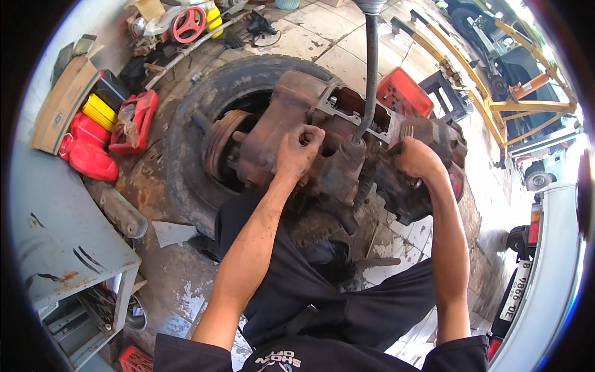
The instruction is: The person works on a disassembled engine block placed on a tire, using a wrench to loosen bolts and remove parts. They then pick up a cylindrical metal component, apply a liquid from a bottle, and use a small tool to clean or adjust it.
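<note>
A greasy, rust-brown gearbox housing [273, 133] rests on a large black tyre [186, 161] in front of me. Its top has a rectangular opening, with some metal parts inside. Beside that opening a long dark gear lever [370, 68] stands up from the housing. My left hand [299, 150] is over the housing, left of the lever's base, its fingers curled into a pinch; whatever they hold is hidden. Right of the lever, my right hand [418, 159] is closed against the gearbox's right end, its fingertips partly hidden. I cannot make out what it grips.
A grey metal cabinet [80, 248] stands at left, below red containers [93, 155] and a cardboard box [65, 102]. Beyond the gearbox lie a red crate [403, 90] and a yellow metal frame [496, 105]. A light-coloured vehicle [545, 260] is at right.
</note>
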Tool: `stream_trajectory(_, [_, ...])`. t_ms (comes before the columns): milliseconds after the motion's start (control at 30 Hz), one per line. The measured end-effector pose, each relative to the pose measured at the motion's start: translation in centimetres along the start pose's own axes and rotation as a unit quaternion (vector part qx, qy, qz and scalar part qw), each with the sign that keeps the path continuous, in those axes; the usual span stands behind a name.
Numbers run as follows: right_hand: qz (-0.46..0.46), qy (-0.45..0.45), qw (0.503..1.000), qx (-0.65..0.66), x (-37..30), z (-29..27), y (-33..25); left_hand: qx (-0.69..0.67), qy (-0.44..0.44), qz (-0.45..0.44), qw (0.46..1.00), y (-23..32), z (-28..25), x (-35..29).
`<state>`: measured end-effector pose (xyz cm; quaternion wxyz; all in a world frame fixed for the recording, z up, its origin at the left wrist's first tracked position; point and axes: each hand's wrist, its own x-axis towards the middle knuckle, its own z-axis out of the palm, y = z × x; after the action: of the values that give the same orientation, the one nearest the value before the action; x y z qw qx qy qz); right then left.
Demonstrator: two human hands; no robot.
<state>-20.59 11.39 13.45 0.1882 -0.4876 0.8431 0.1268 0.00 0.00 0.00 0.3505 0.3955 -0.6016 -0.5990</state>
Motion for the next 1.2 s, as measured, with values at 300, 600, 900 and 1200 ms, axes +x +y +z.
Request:
stream_trajectory(300, [-0.026, 0.229, 0.973, 0.007, -3.5, 9.8, -4.1, 0.003, -0.010, 0.002, 1.000, 1.1, -0.4, -0.1])
stream_trajectory(600, [0.090, 0.192, 0.970, 0.116, -6.8, 13.9, -6.5, 0.016, -0.005, 0.011, 1.000, 0.7, -0.5, -0.8])
stream_trajectory(900, [0.002, 0.119, 0.980, 0.163, -3.9, 4.7, -0.8, 0.037, -0.011, -0.010, 0.999, 0.4, -0.7, -0.5])
stream_trajectory(1200, [0.006, 0.030, 0.997, 0.075, -1.6, 0.8, -0.1, 0.033, -0.006, -0.009, 0.999, 0.3, -0.5, -0.2])
